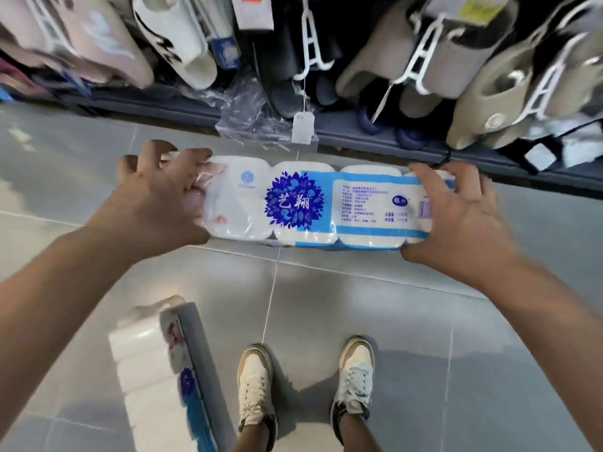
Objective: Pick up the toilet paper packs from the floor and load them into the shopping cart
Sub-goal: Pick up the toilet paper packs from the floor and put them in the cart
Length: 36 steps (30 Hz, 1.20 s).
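Note:
A long toilet paper pack (310,203), white with a blue band and a purple flower emblem, is held level above the grey tiled floor. My left hand (156,203) grips its left end, fingers wrapped over the top. My right hand (456,216) clamps its right end, thumb underneath. A second toilet paper pack (153,370) lies on the floor at the lower left, beside my left foot. No shopping cart is in view.
A low shelf (342,128) of hanging slippers and sandals on white hangers runs across the top, with a price tag (301,127) dangling just beyond the held pack. My two feet in white sneakers (306,386) stand on the tiles below.

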Tool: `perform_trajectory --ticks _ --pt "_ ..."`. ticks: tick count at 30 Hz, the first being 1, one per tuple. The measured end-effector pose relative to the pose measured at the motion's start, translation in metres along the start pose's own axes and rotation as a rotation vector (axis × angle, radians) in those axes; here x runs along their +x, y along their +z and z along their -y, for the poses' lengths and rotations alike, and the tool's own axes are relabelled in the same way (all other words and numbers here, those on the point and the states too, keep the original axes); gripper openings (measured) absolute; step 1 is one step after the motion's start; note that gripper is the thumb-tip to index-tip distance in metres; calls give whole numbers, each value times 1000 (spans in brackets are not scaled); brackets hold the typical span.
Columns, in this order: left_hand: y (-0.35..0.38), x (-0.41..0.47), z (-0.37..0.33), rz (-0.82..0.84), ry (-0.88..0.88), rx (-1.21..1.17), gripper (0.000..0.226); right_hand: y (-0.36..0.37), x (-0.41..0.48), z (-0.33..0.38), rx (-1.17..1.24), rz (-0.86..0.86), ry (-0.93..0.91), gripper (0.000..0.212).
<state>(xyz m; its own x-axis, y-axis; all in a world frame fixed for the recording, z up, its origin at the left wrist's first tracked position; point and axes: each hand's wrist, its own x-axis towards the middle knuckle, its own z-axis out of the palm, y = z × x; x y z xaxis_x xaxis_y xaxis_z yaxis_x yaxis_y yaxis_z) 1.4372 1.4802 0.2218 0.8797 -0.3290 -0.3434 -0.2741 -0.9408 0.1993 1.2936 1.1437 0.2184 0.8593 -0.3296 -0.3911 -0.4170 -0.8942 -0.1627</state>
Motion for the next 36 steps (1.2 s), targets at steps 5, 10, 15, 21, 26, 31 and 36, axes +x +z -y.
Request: perform_trajectory --ticks 5,10,15,21,26,31,36 --pt "-125 -56 -38 -129 67 -9 113 -145 -67 6 8 -78 -31 120" --pt "-240 -122 -73 -163 67 18 119 -270 -145 14 19 -149 -33 117" --pt "-350 -199 -108 -201 107 -19 106 -367 -224 22 10 -227 -55 120" --pt "-434 -271 -140 -294 133 -53 105 -438 -294 17 50 -306 -113 118" --pt "-450 -305 -164 -366 153 -80 104 -454 -324 -6 124 -316 -163 117" --pt "-444 -315 -180 -362 155 -66 103 -453 -334 -21 137 -337 -188 116" --pt "-438 -316 -193 -385 148 -91 102 -451 -339 -33 143 -373 -178 116"
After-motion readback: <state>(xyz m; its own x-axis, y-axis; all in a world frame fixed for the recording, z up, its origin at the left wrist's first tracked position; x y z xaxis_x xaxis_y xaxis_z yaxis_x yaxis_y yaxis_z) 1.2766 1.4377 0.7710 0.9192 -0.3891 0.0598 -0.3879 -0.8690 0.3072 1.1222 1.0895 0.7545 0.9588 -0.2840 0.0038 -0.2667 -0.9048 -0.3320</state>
